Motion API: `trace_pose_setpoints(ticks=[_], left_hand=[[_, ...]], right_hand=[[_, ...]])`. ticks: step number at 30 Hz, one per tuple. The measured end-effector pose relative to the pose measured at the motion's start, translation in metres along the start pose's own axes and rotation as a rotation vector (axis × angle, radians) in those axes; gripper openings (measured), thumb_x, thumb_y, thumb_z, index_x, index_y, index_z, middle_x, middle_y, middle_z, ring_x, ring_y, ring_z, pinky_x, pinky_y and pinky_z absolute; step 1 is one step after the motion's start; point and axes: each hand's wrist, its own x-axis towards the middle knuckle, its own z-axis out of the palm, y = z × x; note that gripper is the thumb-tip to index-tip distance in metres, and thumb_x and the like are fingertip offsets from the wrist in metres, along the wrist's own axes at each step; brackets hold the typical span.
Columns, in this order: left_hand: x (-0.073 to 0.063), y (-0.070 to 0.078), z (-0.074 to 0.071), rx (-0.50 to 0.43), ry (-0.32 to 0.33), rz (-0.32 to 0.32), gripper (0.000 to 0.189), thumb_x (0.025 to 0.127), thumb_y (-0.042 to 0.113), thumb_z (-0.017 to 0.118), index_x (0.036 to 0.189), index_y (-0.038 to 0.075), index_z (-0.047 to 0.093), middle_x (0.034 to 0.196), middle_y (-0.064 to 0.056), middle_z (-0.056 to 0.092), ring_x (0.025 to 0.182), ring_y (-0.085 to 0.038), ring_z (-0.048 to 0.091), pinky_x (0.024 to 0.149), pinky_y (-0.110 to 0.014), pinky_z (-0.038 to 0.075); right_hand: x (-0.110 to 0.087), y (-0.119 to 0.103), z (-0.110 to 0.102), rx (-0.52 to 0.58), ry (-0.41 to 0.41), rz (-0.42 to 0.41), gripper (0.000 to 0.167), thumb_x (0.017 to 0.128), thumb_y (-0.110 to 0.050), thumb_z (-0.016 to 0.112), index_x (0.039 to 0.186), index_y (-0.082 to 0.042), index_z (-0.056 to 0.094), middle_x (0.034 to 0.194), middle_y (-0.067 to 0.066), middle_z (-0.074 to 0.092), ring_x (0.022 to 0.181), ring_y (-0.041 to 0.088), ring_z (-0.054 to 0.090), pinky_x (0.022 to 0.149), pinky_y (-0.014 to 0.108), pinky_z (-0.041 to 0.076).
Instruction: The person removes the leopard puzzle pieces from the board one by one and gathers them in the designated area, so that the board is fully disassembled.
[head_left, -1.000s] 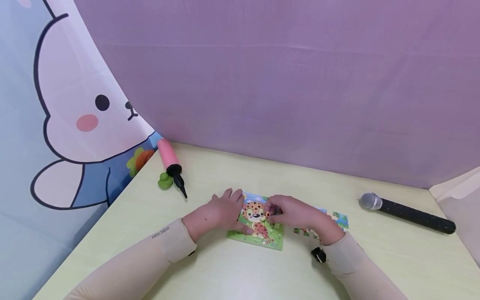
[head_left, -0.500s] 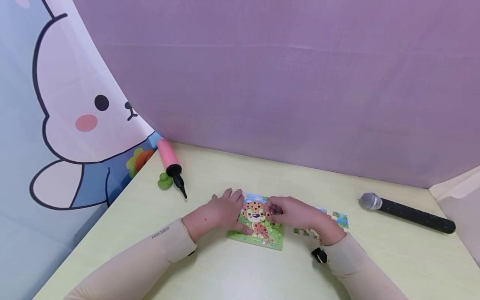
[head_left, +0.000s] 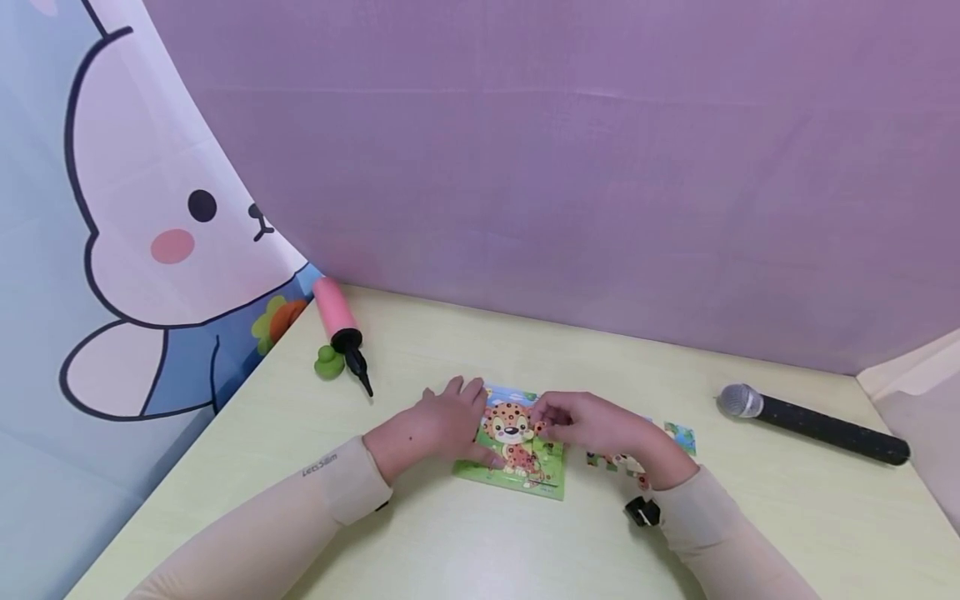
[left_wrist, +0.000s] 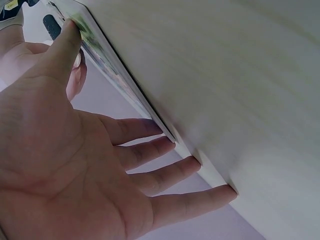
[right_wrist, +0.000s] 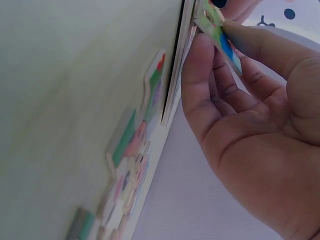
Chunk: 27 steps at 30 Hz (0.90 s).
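Note:
A picture puzzle board [head_left: 510, 485] with a cartoon leopard lies on the table. My left hand [head_left: 452, 422] rests over its left edge, fingers spread and fairly straight. In the left wrist view, the thumb of that hand [left_wrist: 70, 160] touches the board's face, while several fingertips meet its edge and the table. Above the board's right side, my right hand [head_left: 588, 423] pinches a puzzle piece [right_wrist: 227, 47] between thumb and forefinger; it looks tilted, with green and blue on it. The fingers partly cover the piece and the board's upper right.
Loose puzzle pieces [head_left: 681, 437] lie right of the board, partly hidden by my right forearm. A microphone [head_left: 817, 425] lies farther right. At the back left are a pink hand pump [head_left: 337, 312] and a small green toy duck [head_left: 328, 363]. A purple backdrop [head_left: 570, 183] borders the table.
My right hand has shifted slightly to the right, its forearm too. More of the board's lower right shows, with dark lines there. My left hand stays in place.

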Motion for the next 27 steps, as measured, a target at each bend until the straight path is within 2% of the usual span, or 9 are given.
trace_pose_setpoints(ticks=[7, 12, 15, 18, 22, 27], left_hand=[[-0.001, 0.000, -0.003, -0.010, -0.015, 0.001, 0.122, 0.085, 0.091, 0.056, 0.169, 0.007, 0.030, 0.179, -0.012, 0.024, 0.164, -0.042, 0.027, 0.118, -0.071, 0.046], [-0.002, 0.003, -0.007, -0.049, -0.046, -0.017, 0.121, 0.087, 0.091, 0.054, 0.169, 0.005, 0.028, 0.181, -0.012, 0.020, 0.166, -0.042, 0.024, 0.120, -0.071, 0.044], [-0.002, 0.010, -0.009, -0.101, -0.053, -0.058, 0.127, 0.084, 0.096, 0.050, 0.169, 0.005, 0.027, 0.181, -0.013, 0.018, 0.167, -0.041, 0.022, 0.124, -0.072, 0.038], [-0.003, 0.021, -0.008, -0.111, -0.043, -0.125, 0.137, 0.076, 0.103, 0.048, 0.170, 0.005, 0.027, 0.181, -0.014, 0.019, 0.167, -0.040, 0.022, 0.126, -0.074, 0.033], [-0.003, 0.034, -0.007, -0.057, -0.022, -0.200, 0.147, 0.067, 0.109, 0.048, 0.169, 0.005, 0.028, 0.180, -0.016, 0.022, 0.166, -0.040, 0.026, 0.126, -0.075, 0.031], [-0.003, 0.042, -0.009, -0.001, -0.032, -0.236, 0.151, 0.063, 0.110, 0.049, 0.168, 0.004, 0.029, 0.178, -0.019, 0.026, 0.164, -0.040, 0.031, 0.126, -0.074, 0.032]], right_hand=[[0.001, -0.002, 0.002, -0.024, 0.001, -0.020, 0.015, 0.108, -0.013, 0.062, 0.121, -0.011, 0.067, 0.100, 0.005, 0.071, 0.085, 0.013, 0.061, 0.071, 0.023, 0.053], [0.000, -0.003, 0.002, -0.026, 0.003, -0.032, 0.015, 0.108, -0.012, 0.062, 0.122, -0.011, 0.068, 0.101, 0.004, 0.070, 0.085, 0.013, 0.060, 0.072, 0.023, 0.052], [-0.001, -0.003, 0.002, -0.035, 0.010, -0.039, 0.014, 0.107, -0.012, 0.062, 0.121, -0.013, 0.068, 0.099, 0.002, 0.070, 0.084, 0.012, 0.059, 0.071, 0.023, 0.052], [-0.002, -0.005, 0.003, -0.043, 0.016, -0.046, 0.014, 0.107, -0.012, 0.063, 0.120, -0.013, 0.069, 0.097, 0.002, 0.069, 0.082, 0.012, 0.058, 0.070, 0.023, 0.051], [-0.004, -0.008, 0.004, -0.052, 0.021, -0.057, 0.013, 0.107, -0.012, 0.064, 0.119, -0.011, 0.069, 0.095, 0.005, 0.069, 0.080, 0.011, 0.057, 0.070, 0.023, 0.051], [-0.004, -0.009, 0.005, -0.058, 0.023, -0.064, 0.012, 0.107, -0.012, 0.064, 0.118, -0.012, 0.069, 0.095, 0.005, 0.069, 0.081, 0.009, 0.058, 0.071, 0.022, 0.052]])
